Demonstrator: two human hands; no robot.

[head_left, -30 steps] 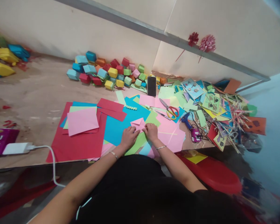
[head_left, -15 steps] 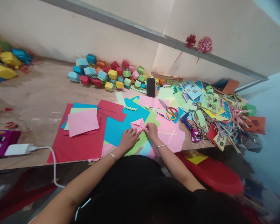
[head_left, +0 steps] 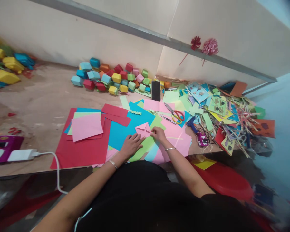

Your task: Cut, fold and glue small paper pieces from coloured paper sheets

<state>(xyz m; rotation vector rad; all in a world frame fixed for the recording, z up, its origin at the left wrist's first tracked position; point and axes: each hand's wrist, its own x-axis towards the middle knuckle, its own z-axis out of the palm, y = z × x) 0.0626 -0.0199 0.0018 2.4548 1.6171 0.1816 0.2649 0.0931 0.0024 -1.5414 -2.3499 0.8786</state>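
Observation:
A small folded pink paper (head_left: 143,128) lies on the blue sheet (head_left: 118,132) in front of me. My left hand (head_left: 132,144) rests beside its lower left side, fingers spread and fingertips touching its lower edge. At the paper's right corner, my right hand (head_left: 158,133) has its thumb and fingers pinched together on it. Scissors with red and yellow handles (head_left: 176,115) and a pen (head_left: 168,119) lie to the right, on pink sheets. A wavy green paper strip (head_left: 136,112) is just above the folded paper.
Colored paper boxes (head_left: 106,79) and a phone (head_left: 156,90) sit at the back. Stacked sheets (head_left: 87,127) are at left, near a purple power strip with a white charger (head_left: 21,155). At right are a blue glue gun (head_left: 192,125) and piled paper scraps (head_left: 241,117).
My left hand has drawn slightly down and left, and my right hand slightly right. More of the folded pink paper shows between them.

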